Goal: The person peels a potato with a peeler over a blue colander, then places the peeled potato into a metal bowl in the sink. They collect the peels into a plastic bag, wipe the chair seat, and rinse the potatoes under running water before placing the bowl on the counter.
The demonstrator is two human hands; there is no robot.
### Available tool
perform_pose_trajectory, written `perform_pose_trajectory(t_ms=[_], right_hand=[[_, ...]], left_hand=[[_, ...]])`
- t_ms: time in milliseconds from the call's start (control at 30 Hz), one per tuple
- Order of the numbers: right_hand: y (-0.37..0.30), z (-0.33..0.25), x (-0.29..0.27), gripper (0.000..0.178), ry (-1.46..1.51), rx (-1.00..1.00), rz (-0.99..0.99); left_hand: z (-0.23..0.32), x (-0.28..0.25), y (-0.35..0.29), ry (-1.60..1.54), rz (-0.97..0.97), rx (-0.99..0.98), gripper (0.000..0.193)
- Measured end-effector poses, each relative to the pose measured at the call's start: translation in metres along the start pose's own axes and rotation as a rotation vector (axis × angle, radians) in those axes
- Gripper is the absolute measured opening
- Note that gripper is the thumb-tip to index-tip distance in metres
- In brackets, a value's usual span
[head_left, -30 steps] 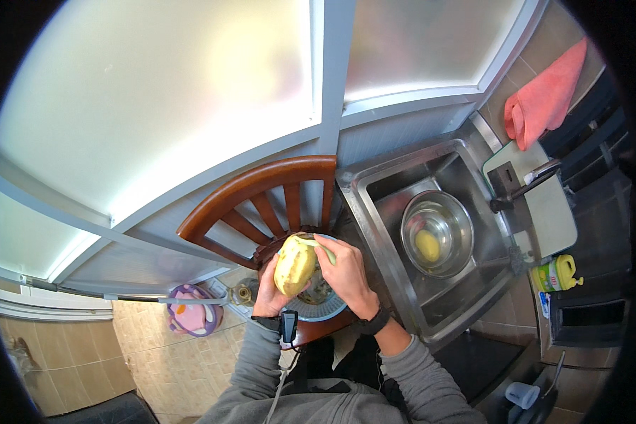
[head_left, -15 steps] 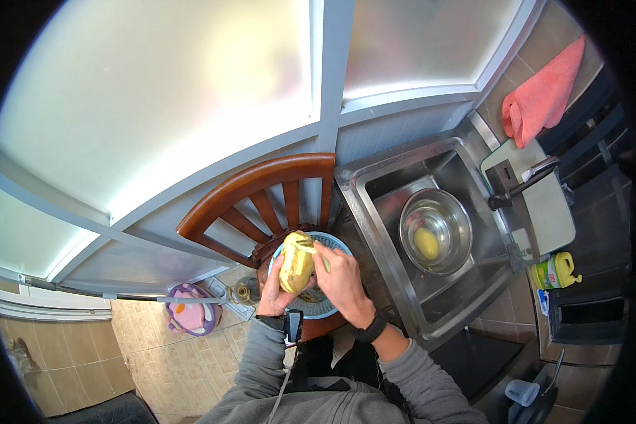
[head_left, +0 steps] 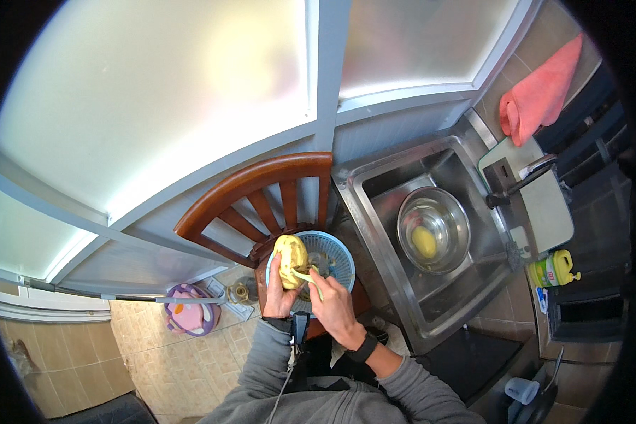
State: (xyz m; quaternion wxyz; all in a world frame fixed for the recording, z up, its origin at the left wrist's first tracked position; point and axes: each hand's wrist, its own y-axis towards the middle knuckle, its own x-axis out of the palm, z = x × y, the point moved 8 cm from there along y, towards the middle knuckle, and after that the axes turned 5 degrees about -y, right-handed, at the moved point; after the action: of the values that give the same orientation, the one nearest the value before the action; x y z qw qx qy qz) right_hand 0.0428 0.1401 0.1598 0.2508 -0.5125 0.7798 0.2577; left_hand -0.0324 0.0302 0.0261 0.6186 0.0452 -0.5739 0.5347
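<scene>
My left hand is wrapped round a large, mostly peeled yellow potato with brown patches of skin left on it. My right hand grips a light green peeler, its head against the lower right side of the potato. Both hands are over a light blue slatted plastic basket, which rests on the seat of a brown wooden chair. Some peelings seem to lie in the basket, partly hidden by the hands and potato.
At right, a steel sink holds a metal bowl with a peeled potato in it. A black faucet, pink cloth and yellow-green bottle are beyond. A purple-pink stool stands left on the tiled floor.
My right hand and the peeler have moved down from the potato's top to its lower right side. The potato has tilted more upright, uncovering more of the basket.
</scene>
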Motion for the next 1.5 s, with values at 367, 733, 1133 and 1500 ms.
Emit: perform_pose_trajectory(t_ms=[367, 733, 1133, 1500], right_hand=[[-0.022, 0.005, 0.019, 0.034, -0.120, 0.032, -0.230], [0.030, -0.013, -0.001, 0.032, 0.039, -0.089, 0.010], [0.035, 0.006, -0.009, 0.029, 0.075, 0.027, 0.024], [0.013, 0.008, -0.012, 0.030, 0.090, -0.029, -0.004]], left_hand=[[0.010, 0.005, 0.010, -0.194, -0.082, 0.008, 0.042], [0.040, 0.018, 0.004, 0.129, -0.012, 0.362, 0.040], [0.057, 0.019, 0.003, 0.134, -0.085, 0.398, 0.047], [0.053, 0.015, 0.010, -0.032, -0.043, 0.237, 0.052]])
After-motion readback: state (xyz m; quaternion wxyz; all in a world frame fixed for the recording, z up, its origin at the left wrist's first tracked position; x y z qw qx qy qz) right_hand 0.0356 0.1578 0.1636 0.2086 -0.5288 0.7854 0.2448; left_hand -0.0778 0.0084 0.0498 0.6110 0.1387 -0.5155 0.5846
